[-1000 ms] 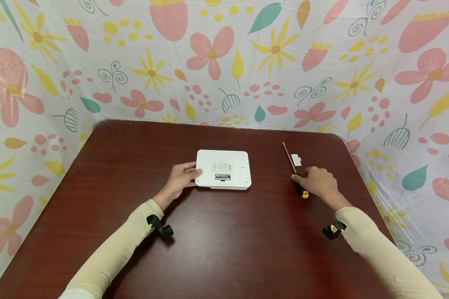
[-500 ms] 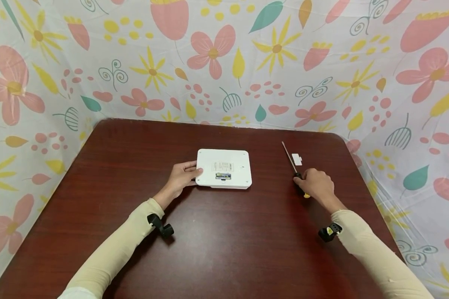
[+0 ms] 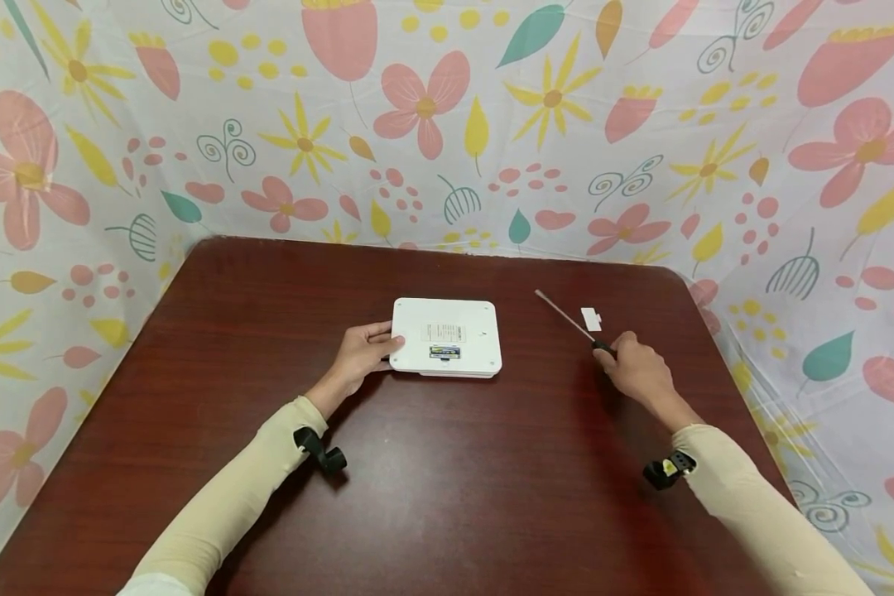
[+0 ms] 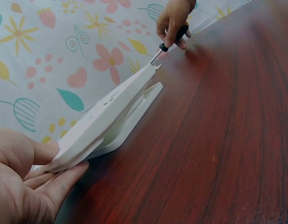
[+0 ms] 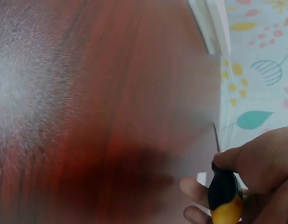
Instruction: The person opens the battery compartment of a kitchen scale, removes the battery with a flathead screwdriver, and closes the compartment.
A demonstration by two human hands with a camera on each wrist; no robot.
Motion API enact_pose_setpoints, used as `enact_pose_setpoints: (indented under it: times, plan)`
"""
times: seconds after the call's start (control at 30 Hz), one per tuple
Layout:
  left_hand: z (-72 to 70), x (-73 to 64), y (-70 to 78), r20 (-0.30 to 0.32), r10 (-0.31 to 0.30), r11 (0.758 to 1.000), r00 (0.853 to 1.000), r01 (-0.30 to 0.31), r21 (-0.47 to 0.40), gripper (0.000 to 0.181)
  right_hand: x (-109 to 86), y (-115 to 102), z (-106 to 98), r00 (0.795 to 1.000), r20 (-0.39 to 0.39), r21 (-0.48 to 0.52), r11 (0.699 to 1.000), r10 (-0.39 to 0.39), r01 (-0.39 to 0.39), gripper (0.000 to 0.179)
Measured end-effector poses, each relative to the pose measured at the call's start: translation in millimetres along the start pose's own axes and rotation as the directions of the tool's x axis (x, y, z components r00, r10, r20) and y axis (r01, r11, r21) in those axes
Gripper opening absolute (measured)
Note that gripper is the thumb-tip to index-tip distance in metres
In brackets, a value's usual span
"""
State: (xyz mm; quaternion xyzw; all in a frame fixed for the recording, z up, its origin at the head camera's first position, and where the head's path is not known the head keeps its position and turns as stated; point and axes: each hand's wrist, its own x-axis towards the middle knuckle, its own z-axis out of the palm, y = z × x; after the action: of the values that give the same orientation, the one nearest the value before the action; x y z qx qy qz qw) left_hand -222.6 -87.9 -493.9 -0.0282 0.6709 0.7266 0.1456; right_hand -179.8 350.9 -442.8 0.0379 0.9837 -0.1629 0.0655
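A flat white battery-powered device [image 3: 462, 316] lies underside up, with a printed label and small screws near its corners. Batteries [image 3: 444, 353] show in its uncovered compartment. My left hand [image 3: 358, 356] holds the device's left edge, thumb on top and fingers beneath; the left wrist view shows this edge pinched, with a second white layer [image 4: 130, 126] underneath. Off to the right, my right hand [image 3: 641, 372] grips a screwdriver [image 5: 222, 189] by its black and yellow handle. Its long metal shaft points up and left, apart from the device.
A small white battery cover [image 3: 590, 319] lies on the dark red wooden table [image 3: 454, 480], just beyond the right hand. A flower-printed curtain [image 3: 425, 165] hangs behind the table and along its sides. Each wrist wears a black camera mount [image 3: 320, 451].
The screwdriver's tip has swung left, away from the battery cover, and its handle has turned further into my right hand. The left hand and the device have stayed put.
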Motion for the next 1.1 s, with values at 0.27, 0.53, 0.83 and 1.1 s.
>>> enact_pose_setpoints:
  times: [0.27,0.53,0.83,1.1]
  plan:
    - [0.8,-1.6,0.3,0.000,0.000,1.000,1.000,0.000,-0.007,0.050,-20.1,-6.5,-29.7,0.987,-0.034,0.025,0.987,-0.157,0.158,0.037]
    - [0.1,-0.7,-0.2,0.001,-0.002,1.000,1.000,0.002,-0.006,0.051,-33.8,-18.3,-67.8,0.916,-0.024,0.040,0.915,-0.401,0.402,0.022]
    - [-0.1,-0.5,-0.4,0.003,-0.005,1.000,1.000,0.005,-0.015,0.051,-33.3,-47.6,-88.4,0.807,0.044,0.041,0.808,-0.589,0.588,0.009]
    - [-0.4,-0.5,-1.1,-0.006,-0.010,1.000,1.000,0.010,-0.005,0.051,-27.5,-79.3,-96.4,0.758,0.142,-0.029,0.763,-0.637,0.646,0.011]
